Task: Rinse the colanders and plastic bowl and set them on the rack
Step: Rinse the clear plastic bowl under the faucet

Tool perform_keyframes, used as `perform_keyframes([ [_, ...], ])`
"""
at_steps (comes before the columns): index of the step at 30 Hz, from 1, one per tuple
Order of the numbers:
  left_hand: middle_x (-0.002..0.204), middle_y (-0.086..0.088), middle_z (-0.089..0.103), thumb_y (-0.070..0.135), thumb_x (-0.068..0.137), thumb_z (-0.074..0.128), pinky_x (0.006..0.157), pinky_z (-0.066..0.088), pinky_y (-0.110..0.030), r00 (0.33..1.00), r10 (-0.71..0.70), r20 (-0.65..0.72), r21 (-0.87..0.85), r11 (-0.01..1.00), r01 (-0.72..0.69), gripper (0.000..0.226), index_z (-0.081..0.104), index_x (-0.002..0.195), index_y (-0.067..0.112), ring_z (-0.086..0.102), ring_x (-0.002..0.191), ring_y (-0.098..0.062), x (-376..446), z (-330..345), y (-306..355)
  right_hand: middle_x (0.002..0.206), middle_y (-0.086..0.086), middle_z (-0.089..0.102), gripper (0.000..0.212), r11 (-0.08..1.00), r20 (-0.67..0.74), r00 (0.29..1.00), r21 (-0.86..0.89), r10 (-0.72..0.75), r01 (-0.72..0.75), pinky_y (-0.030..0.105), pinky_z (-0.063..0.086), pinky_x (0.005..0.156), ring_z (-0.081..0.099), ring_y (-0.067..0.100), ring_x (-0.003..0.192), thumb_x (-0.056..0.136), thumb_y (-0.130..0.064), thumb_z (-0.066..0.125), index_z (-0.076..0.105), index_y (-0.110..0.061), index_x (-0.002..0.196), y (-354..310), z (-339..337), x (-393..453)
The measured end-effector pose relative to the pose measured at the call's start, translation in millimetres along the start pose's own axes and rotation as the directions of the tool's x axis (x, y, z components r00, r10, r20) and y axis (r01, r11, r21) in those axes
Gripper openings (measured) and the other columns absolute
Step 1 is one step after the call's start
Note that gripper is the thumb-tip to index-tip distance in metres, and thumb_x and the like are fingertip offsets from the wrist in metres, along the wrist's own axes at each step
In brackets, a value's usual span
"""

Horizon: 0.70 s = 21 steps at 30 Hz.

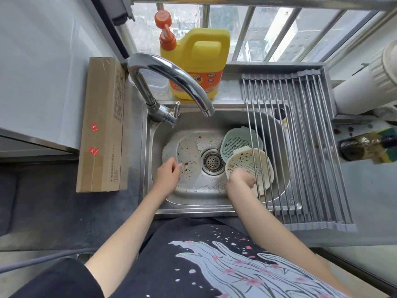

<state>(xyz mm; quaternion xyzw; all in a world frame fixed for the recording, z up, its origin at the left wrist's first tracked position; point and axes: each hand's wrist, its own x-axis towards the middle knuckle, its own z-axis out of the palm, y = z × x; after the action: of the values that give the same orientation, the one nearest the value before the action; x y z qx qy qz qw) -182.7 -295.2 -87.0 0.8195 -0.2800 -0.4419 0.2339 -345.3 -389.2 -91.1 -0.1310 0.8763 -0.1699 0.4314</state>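
Note:
A clear plastic bowl [189,151], speckled with food bits, lies tilted in the left half of the steel sink [193,196]. My left hand [167,177] pinches its near rim. At the sink's right side a pale green colander [238,140] leans partly under the rack. In front of it sits a dirty cream colander [251,164]. My right hand [240,181] is closed on the cream colander's near rim. The roll-up metal rack [305,151] spans the sink's right end and carries nothing.
The curved faucet [171,80] arches over the sink's back with no water visible. A yellow detergent jug [197,61] stands on the window ledge. A cardboard box [101,125] lies along the left counter. A dark bottle [365,147] and a sponge sit right of the rack.

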Motion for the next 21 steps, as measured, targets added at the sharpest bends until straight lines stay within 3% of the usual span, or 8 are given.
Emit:
perform_keyframes([
  [3,0.073,-0.007,0.052,0.023,0.099,0.044,0.08,0.053,-0.054,1.0,0.005,-0.001,0.0,1.0,-0.005,0.031,0.035,0.07,0.015,0.06,0.077,-0.034,1.4,0.1,-1.1,0.124,0.015,0.055,0.031,0.987,0.028,0.992,-0.1,-0.123,0.125,0.037,0.047,0.077,0.059,0.032,0.101,0.094,-0.002,0.042,0.046,-0.002,0.125,4.0,5.7,-6.6],
  [6,0.071,-0.008,0.051,0.021,0.099,0.043,0.078,0.053,-0.054,1.0,0.023,-0.011,0.004,1.0,-0.023,0.031,0.034,0.07,0.015,0.053,0.069,-0.026,1.7,-0.7,-0.5,0.115,0.006,0.06,0.029,0.923,0.284,0.914,-0.171,-0.289,0.345,0.029,0.046,0.062,0.057,0.017,0.077,0.093,-0.001,0.041,0.056,-0.009,0.117,5.5,13.7,-7.0],
  [8,0.07,-0.007,0.05,0.02,0.099,0.043,0.077,0.053,-0.053,1.0,0.027,-0.009,0.0,1.0,-0.027,0.032,0.034,0.07,0.015,0.051,0.068,-0.022,1.4,-1.1,0.0,0.13,0.006,0.056,0.039,0.886,0.443,0.833,-0.156,-0.332,0.436,0.03,0.053,0.067,0.062,0.021,0.095,0.093,-0.001,0.039,0.053,-0.011,0.128,0.2,21.2,-4.9],
  [11,0.069,-0.006,0.05,0.019,0.099,0.043,0.076,0.052,-0.051,0.999,0.031,-0.015,0.006,1.0,-0.031,0.033,0.033,0.068,0.016,0.05,0.068,-0.022,0.9,-3.2,-0.8,0.15,0.006,0.035,0.061,0.888,0.6,0.768,-0.2,-0.224,0.415,0.035,0.057,0.079,0.051,0.028,0.121,0.092,0.002,0.036,0.027,-0.016,0.15,-12.3,27.1,-0.6],
  [14,0.071,-0.009,0.051,0.018,0.1,0.042,0.069,0.049,-0.043,0.999,0.045,-0.021,0.04,0.998,-0.044,0.032,0.033,0.069,0.017,0.048,0.069,-0.022,2.3,-4.7,-3.0,0.154,0.009,0.029,0.068,0.854,0.611,0.776,-0.313,-0.154,0.416,0.044,0.052,0.094,0.056,0.025,0.103,0.094,-0.001,0.036,0.013,-0.023,0.154,-23.0,24.9,8.4],
  [16,0.073,-0.01,0.05,0.017,0.1,0.041,0.062,0.04,-0.032,0.999,0.049,-0.021,0.054,0.997,-0.048,0.032,0.033,0.069,0.016,0.046,0.069,-0.022,3.7,-4.4,-4.3,0.154,0.008,0.028,0.066,0.85,0.588,0.796,-0.337,-0.146,0.405,0.044,0.048,0.099,0.056,0.027,0.108,0.095,-0.003,0.035,0.013,-0.023,0.154,-26.5,26.2,14.6],
  [18,0.072,-0.01,0.049,0.017,0.1,0.041,0.059,0.034,-0.03,0.999,0.049,-0.023,0.063,0.997,-0.047,0.032,0.032,0.069,0.016,0.044,0.069,-0.021,5.0,-3.8,-5.6,0.153,0.007,0.032,0.063,0.858,0.558,0.815,-0.331,-0.159,0.393,0.043,0.047,0.098,0.056,0.025,0.105,0.094,-0.003,0.033,0.02,-0.021,0.152,-26.5,28.8,18.7],
  [21,0.074,-0.013,0.05,0.017,0.1,0.04,0.059,0.033,-0.031,0.999,0.047,-0.019,0.057,0.997,-0.046,0.029,0.033,0.072,0.014,0.043,0.068,-0.021,5.8,-3.3,-6.6,0.143,0.01,0.045,0.053,0.854,0.523,0.827,-0.317,-0.206,0.413,0.035,0.046,0.084,0.05,0.019,0.091,0.092,-0.004,0.036,0.038,-0.015,0.144,-23.1,32.1,20.9],
])
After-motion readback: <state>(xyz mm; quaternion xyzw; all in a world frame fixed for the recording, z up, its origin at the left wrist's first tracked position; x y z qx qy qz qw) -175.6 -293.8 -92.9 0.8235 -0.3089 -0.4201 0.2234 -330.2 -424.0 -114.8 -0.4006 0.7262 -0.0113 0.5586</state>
